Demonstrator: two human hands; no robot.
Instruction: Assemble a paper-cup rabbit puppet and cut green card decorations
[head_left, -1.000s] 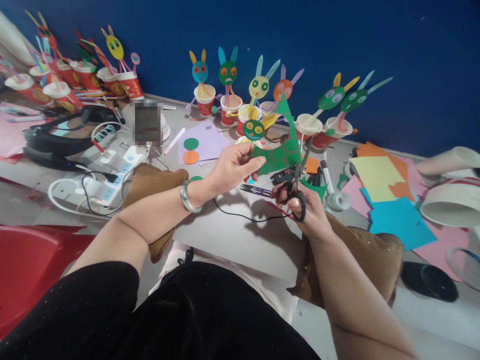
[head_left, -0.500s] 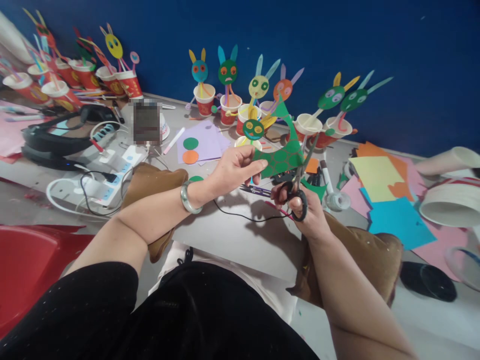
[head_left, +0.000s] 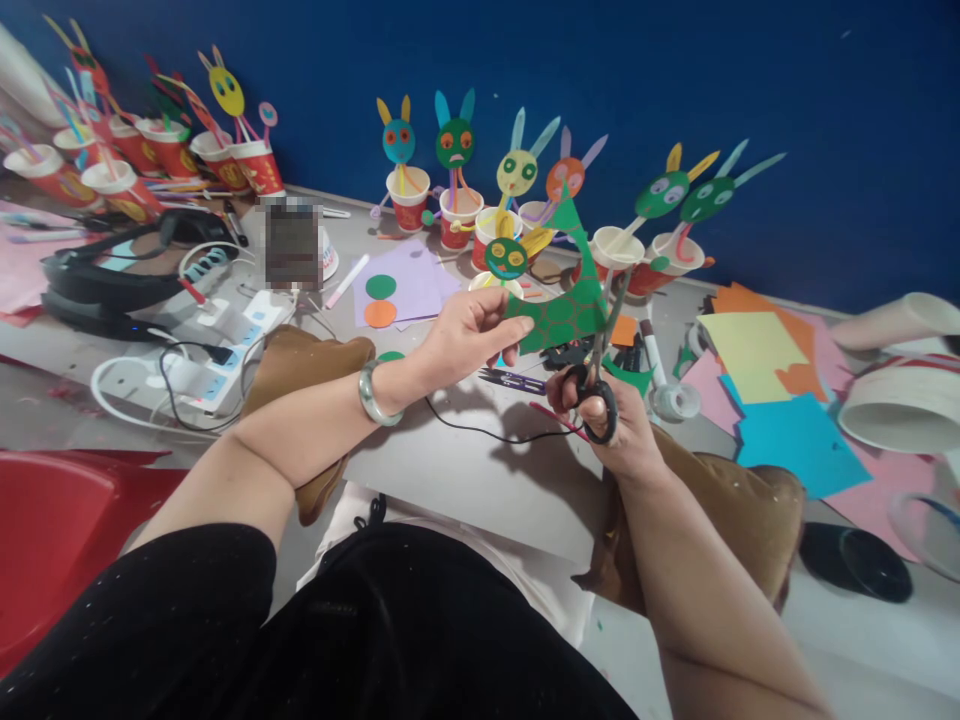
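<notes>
My left hand pinches the left end of a green paper piece marked with drawn circles. A thin strip of the same paper curves up to a pointed tip. In my right hand is a pair of scissors with black handles, its blades pointing up at the paper's right edge. The blades look slightly apart. Between the hands, lower down, lie purple-handled snips. Green and orange paper circles rest on purple sheets beyond my left hand.
Paper cups with paper-faced figures line the blue wall. A power strip and black headset are at left. Brown cushions lie under my forearms. Coloured sheets, tape and a large white cup are at right.
The scissor blades have come closer together at the green paper's right edge. My right hand has shifted very slightly; my left hand keeps its hold.
</notes>
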